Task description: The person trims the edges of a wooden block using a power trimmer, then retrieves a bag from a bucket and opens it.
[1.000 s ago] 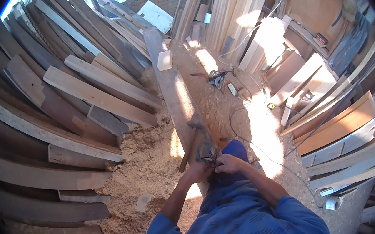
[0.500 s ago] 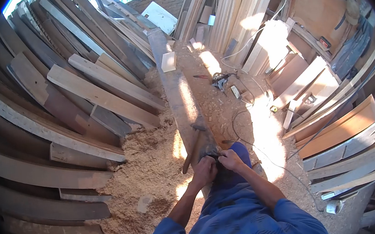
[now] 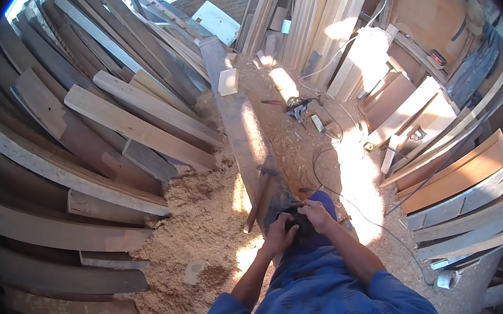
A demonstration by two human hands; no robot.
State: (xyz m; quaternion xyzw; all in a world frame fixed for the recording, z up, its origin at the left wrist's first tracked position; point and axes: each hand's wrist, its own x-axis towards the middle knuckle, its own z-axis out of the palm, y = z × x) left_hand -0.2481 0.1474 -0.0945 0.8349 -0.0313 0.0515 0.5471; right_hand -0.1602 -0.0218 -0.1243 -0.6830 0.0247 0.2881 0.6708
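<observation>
Close to my body, over the near end of a long plank (image 3: 240, 118), both hands are at a small dark object (image 3: 294, 211) whose kind I cannot make out. My left hand (image 3: 280, 233) is curled around its near left side. Fingers of my right hand (image 3: 315, 215) pinch its far right edge. Just beyond my left hand, a hammer (image 3: 260, 198) lies along the plank, its handle toward me and its head away. Farther up the plank rests a pale wooden block (image 3: 228, 82).
Sawdust (image 3: 203, 223) covers the ground on the left, beside stacked boards (image 3: 138, 126). To the right of the plank lie a power tool (image 3: 298, 109), a white power strip (image 3: 318, 123) and a dark cable (image 3: 315, 165). More boards (image 3: 472, 213) stand at right.
My hands have moved slightly apart. The left has shifted down and turned, with its fingers curled inward; more of the dark object shows between them. The hammer stays in place.
</observation>
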